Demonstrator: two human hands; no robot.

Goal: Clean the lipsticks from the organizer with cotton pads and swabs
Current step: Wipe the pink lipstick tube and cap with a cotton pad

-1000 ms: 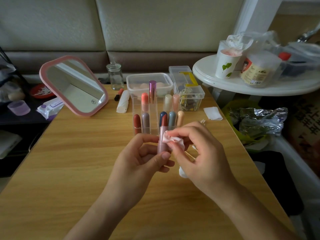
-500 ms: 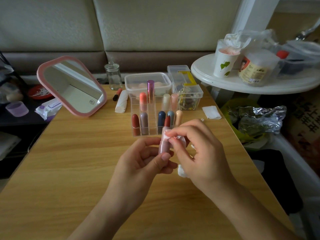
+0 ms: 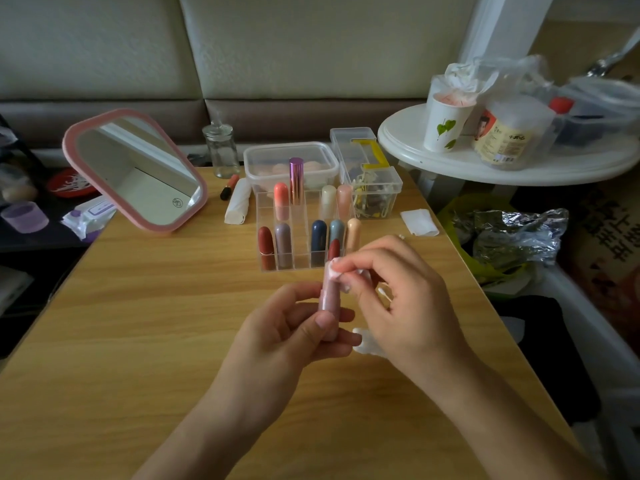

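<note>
You wipe a lipstick over the table, just in front of the organizer (image 3: 304, 237).
Your left hand (image 3: 291, 327) grips the pink lipstick (image 3: 329, 296) upright, thumb across its base; your right hand (image 3: 398, 299) curls over the top, fingertips pinching a cotton pad (image 3: 335, 271) against its tip.

A pale pink lipstick tube (image 3: 329, 296) stands upright at frame centre, a crumpled white cotton pad (image 3: 335, 271) pressed to its top, before the clear acrylic organizer (image 3: 300, 233) of capped lipsticks.
</note>
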